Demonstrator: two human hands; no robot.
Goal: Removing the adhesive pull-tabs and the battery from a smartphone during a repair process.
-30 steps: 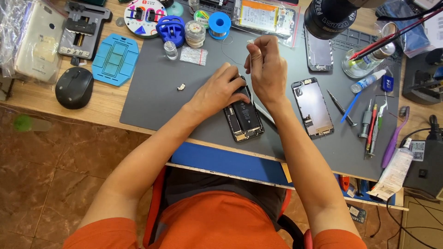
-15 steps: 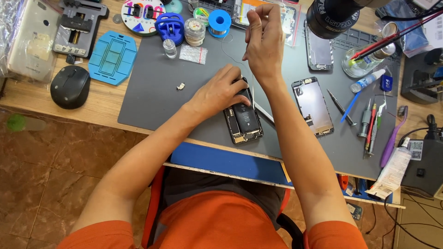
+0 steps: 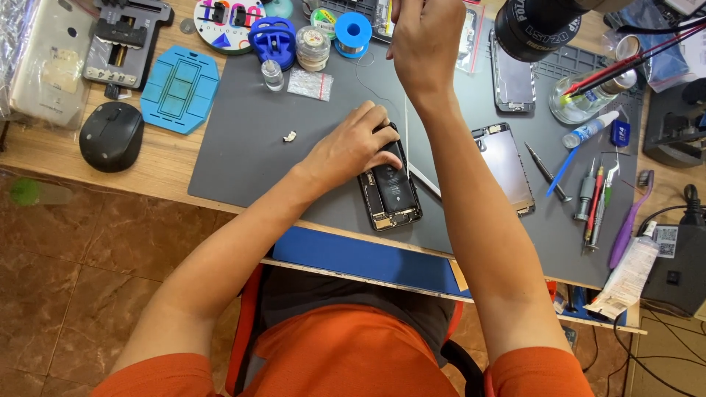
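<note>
An opened black phone point(image 3: 393, 195) lies on the grey work mat point(image 3: 243, 147), its insides showing. My left hand point(image 3: 353, 147) presses down on the phone's upper end. My right hand point(image 3: 426, 48) is raised well above it, near the top edge of the view, pinching a thin white strip point(image 3: 405, 132). The strip runs taut from the phone's inside straight up to my fingers. The detached screen point(image 3: 507, 165) lies face up just right of my right forearm.
A small loose part point(image 3: 290, 137) rests on the mat left of the phone. A black mouse point(image 3: 110, 136) and blue tray point(image 3: 180, 88) sit at the left. Screwdrivers and tweezers point(image 3: 596, 195) lie at the right. A black microscope lens point(image 3: 537, 26) hangs at the top right.
My right hand has risen from beside the phone toward the far edge of the mat, drawing the white strip out longer. My left hand stays on the phone.
</note>
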